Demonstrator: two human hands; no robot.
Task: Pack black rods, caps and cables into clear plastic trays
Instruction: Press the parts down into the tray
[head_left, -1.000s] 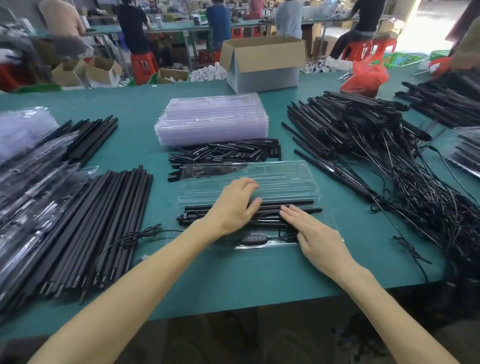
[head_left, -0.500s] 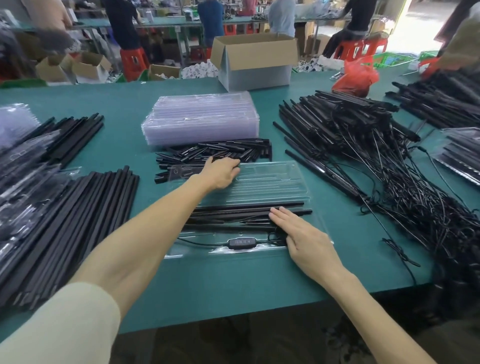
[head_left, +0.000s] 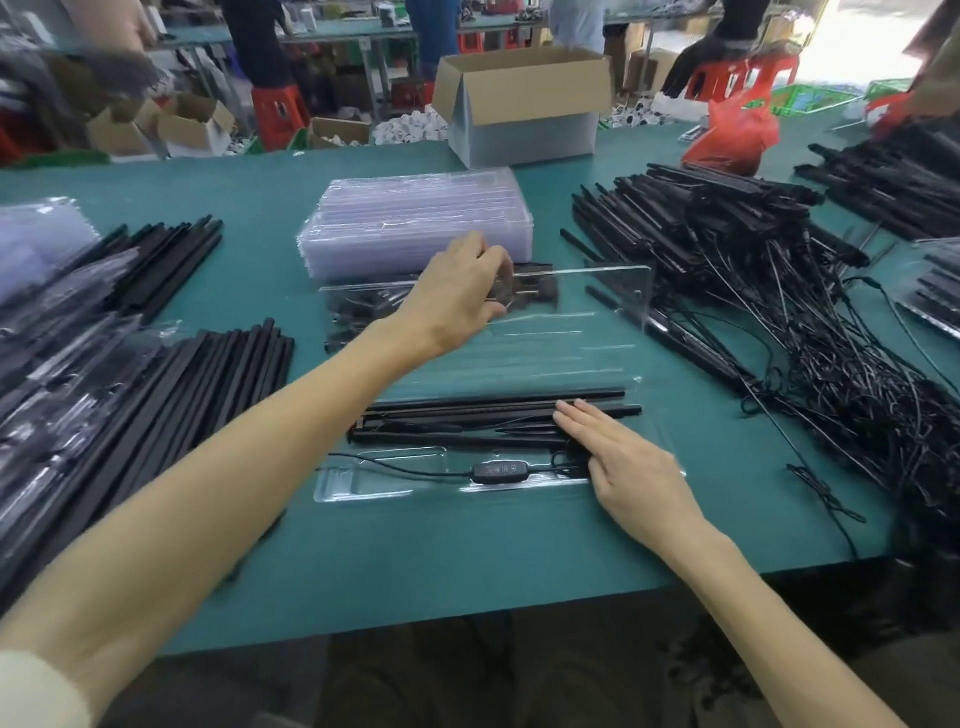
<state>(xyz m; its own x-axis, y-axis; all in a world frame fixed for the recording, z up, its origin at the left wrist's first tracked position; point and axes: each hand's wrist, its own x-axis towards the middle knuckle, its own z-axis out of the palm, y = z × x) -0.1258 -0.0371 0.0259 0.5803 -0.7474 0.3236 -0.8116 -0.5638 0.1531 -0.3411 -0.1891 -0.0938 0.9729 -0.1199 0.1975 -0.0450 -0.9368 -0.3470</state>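
A clear plastic tray (head_left: 395, 483) lies open in front of me on the green table. Its near half holds several black rods (head_left: 467, 415) and a cable with a black controller (head_left: 501, 472). My right hand (head_left: 623, 467) rests flat on the right ends of the rods, holding nothing. My left hand (head_left: 462, 291) grips the far edge of the tray's lid half (head_left: 597, 312), which is raised off the table. Small black caps (head_left: 358, 312) lie behind it, seen through the plastic.
A stack of clear trays (head_left: 415, 223) stands behind the lid. Black rods (head_left: 182, 395) are piled on the left, rods with tangled cables (head_left: 753, 270) on the right. A cardboard box (head_left: 519, 104) and a red bag (head_left: 737, 135) sit at the back.
My left hand left the rods, reached to the far edge of the tray's lid half, took hold and lifted it. My right hand stayed on the rods.
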